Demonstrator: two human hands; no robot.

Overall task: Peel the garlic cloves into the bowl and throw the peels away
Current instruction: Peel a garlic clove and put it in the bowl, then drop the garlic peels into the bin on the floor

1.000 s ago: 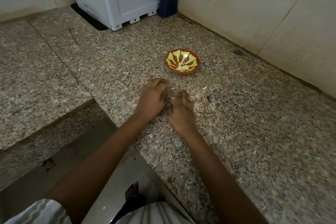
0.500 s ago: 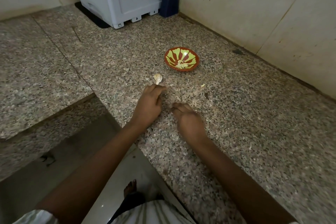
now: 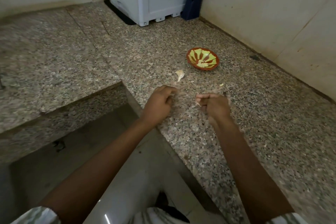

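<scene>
As far as I can judge from my remote seat, step in hand: picking up what lies on the counter, with the peeling not yet finished.
Right hand (image 3: 215,107): fingers curled narrow, index and thumb pinch a pale piece (image 3: 198,104); peel or clove, I cannot tell. It is held low over the counter, I think so that loose skin falls in one place.
Left hand (image 3: 160,102): fingers curled toward the palm, low near the counter edge; whether it holds something I cannot tell, because of blur.
Garlic clove (image 3: 180,75): lies alone on the counter (image 3: 254,132), seems to have its skin on, between the left hand and the bowl, apart from both.
Bowl (image 3: 207,68): red and green, stands beyond the hands, near the wall; pale peeled cloves (image 3: 203,64) lie inside. I think it is kept near so that a finished clove goes in with a short reach.
Peel scrap (image 3: 221,84): small, on the counter just beyond the right hand; it is to be thrown away.
Risk: thin skins are light and hard to see on the speckled stone.
</scene>
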